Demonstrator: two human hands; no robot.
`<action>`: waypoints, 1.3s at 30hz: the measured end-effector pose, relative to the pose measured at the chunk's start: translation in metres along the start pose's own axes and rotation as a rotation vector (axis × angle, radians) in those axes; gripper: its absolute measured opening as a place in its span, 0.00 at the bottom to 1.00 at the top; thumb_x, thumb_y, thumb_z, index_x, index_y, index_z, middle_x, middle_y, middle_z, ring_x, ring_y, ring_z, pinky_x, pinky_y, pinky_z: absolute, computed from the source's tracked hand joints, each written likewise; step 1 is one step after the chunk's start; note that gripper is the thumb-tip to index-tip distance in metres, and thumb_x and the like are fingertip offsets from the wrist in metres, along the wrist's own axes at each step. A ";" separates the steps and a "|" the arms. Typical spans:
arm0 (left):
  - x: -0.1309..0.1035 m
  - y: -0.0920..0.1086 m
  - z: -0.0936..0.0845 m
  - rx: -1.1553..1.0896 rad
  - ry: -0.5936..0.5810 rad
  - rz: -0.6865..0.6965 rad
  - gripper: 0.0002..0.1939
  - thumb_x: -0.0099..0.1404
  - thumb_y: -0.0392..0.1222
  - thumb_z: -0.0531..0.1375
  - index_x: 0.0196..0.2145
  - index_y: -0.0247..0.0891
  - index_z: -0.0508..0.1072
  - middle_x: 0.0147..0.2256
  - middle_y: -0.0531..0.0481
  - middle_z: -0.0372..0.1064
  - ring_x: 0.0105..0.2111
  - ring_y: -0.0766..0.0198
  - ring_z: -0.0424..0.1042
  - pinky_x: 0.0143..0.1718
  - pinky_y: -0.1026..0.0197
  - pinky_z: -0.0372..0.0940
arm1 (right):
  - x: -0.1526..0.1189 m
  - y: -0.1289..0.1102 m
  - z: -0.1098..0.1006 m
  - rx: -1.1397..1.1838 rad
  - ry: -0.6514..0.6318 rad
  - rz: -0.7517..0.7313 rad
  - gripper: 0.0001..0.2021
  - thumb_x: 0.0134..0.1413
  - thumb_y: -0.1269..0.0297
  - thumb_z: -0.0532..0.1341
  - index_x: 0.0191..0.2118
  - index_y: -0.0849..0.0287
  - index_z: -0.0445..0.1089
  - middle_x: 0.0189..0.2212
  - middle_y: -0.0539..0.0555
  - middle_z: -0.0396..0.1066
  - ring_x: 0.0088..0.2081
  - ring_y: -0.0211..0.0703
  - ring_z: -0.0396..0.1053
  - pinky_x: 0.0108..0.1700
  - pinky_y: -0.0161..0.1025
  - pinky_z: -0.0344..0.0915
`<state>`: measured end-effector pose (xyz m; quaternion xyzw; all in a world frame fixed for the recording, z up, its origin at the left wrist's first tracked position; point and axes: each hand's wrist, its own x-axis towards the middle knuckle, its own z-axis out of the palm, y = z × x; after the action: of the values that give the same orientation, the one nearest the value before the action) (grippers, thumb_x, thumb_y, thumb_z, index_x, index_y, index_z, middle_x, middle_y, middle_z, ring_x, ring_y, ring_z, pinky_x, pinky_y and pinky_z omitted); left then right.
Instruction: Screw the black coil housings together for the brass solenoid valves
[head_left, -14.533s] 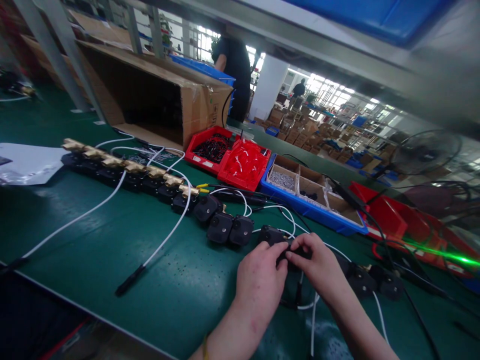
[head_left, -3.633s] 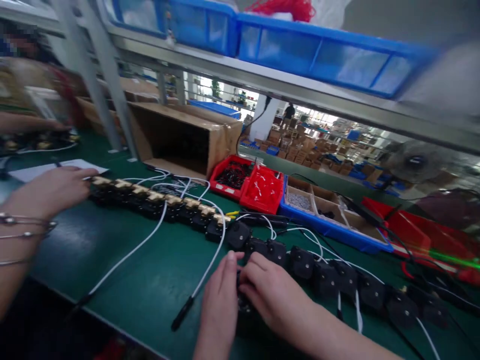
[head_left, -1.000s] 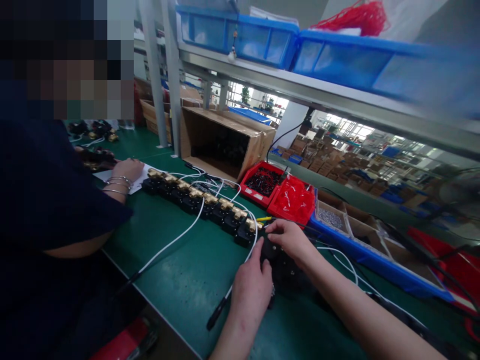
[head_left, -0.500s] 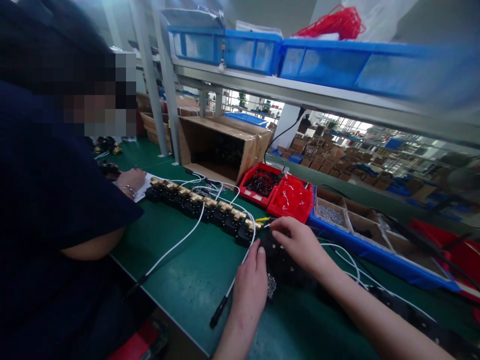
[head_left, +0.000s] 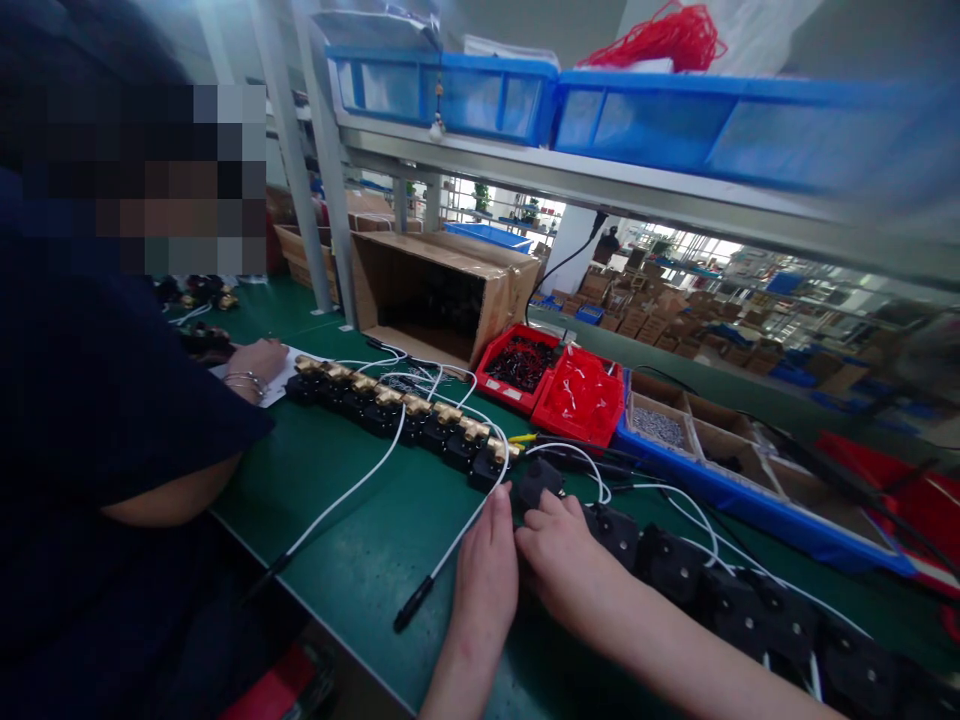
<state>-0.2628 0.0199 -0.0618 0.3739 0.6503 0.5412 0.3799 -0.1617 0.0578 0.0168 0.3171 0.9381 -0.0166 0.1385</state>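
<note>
My left hand (head_left: 487, 560) is over the front part of the green bench, its visible fingers stretched forward and close together. Just beyond its fingertips stands a black housing (head_left: 541, 482), the near end of a row of black housings (head_left: 679, 565) running to the right. Curled fingers of my right hand (head_left: 559, 550) are right beside the left hand, in front of that end housing. Whatever is in the right fingertips is hidden. Further left lies a row of black valve units with brass fittings (head_left: 390, 397). A white cable (head_left: 450, 550) with a black plug passes near my left hand.
Red bins (head_left: 517, 365) with small parts and a blue divided tray (head_left: 750, 500) line the back. Behind stands an open cardboard box (head_left: 450, 290). Blue bins (head_left: 450, 95) sit on the shelf above. At left, a co-worker's hand (head_left: 259, 360) rests by white paper.
My right hand has drawn back and down from the end of the row, and its fingers have curled in. The loose screws seen beside my left hand before are now covered.
</note>
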 end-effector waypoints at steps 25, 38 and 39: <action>0.007 0.008 0.003 0.064 -0.066 0.047 0.32 0.75 0.56 0.41 0.60 0.35 0.71 0.62 0.41 0.68 0.65 0.53 0.64 0.67 0.53 0.55 | 0.023 0.064 -0.023 0.197 0.291 0.233 0.07 0.65 0.63 0.64 0.43 0.61 0.73 0.46 0.54 0.73 0.49 0.47 0.72 0.53 0.51 0.71; 0.004 0.014 0.001 0.084 -0.072 0.030 0.28 0.76 0.55 0.42 0.60 0.44 0.71 0.58 0.47 0.73 0.60 0.56 0.70 0.64 0.56 0.59 | 0.051 0.060 -0.010 0.216 0.240 0.368 0.12 0.66 0.58 0.64 0.47 0.61 0.73 0.48 0.56 0.73 0.50 0.48 0.72 0.53 0.52 0.71; 0.004 0.015 0.001 0.090 -0.073 0.030 0.27 0.76 0.55 0.42 0.59 0.45 0.72 0.57 0.46 0.74 0.59 0.56 0.71 0.63 0.57 0.60 | 0.053 0.062 -0.008 0.229 0.238 0.380 0.12 0.66 0.58 0.64 0.48 0.61 0.73 0.48 0.56 0.73 0.49 0.47 0.72 0.52 0.52 0.72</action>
<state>-0.2628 0.0258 -0.0477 0.4198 0.6540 0.5032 0.3780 -0.1671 0.1393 0.0136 0.5010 0.8634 -0.0592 -0.0092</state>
